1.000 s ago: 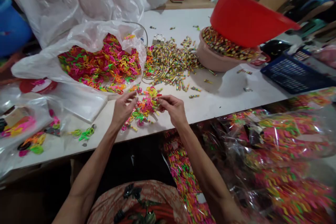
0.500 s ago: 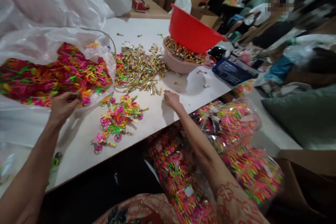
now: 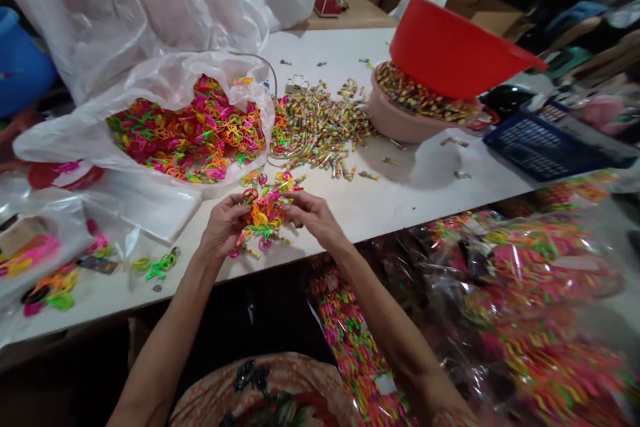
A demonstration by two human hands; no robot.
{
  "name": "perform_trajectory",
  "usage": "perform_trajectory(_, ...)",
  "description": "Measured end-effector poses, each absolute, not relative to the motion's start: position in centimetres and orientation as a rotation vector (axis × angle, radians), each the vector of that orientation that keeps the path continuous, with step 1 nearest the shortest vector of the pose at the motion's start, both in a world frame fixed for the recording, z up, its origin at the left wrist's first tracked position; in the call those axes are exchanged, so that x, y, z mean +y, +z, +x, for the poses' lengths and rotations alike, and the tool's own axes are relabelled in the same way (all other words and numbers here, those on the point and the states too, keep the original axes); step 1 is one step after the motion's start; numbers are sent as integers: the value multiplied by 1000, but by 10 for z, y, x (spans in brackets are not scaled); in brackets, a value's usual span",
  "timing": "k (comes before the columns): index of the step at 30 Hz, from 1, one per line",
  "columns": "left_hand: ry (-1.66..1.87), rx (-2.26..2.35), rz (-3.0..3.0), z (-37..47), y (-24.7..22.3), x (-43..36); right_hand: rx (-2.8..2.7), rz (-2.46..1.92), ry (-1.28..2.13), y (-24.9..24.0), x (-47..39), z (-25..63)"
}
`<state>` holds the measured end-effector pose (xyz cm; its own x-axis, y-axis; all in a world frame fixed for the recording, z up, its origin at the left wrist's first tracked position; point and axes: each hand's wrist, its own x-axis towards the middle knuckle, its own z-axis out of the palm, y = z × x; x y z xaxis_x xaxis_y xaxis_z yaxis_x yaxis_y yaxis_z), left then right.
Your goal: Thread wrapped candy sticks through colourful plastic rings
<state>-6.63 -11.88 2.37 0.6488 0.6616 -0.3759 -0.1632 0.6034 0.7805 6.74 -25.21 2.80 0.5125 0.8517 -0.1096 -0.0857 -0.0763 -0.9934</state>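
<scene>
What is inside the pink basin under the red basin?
The pink basin holds small multicoloured wrapped pieces, visible along its near side. The tilted red basin resting on top covers the far part, so its contents there cannot be seen.

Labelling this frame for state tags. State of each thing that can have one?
Left hand: fingers pinched on the small pile of neon plastic ring toys.
Right hand: fingers closed on the same pile.
Clear plastic bag of neon rings: open, full.
Red plastic basin: tilted, resting on the pink basin.
Pink plastic basin: upright, full of wrapped candies.
Blue plastic basket: upright, contents unclear.
</scene>
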Motion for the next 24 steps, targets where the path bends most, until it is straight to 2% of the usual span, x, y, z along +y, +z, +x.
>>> perform_trajectory(18, 400, 660, 881, -87, 27, -162, -626, -1258, 1181, 37, -269, 47)
perform_trajectory(24, 414, 693, 858, -82, 26, -166, -672, -1295, 1150, 37, -270, 53)
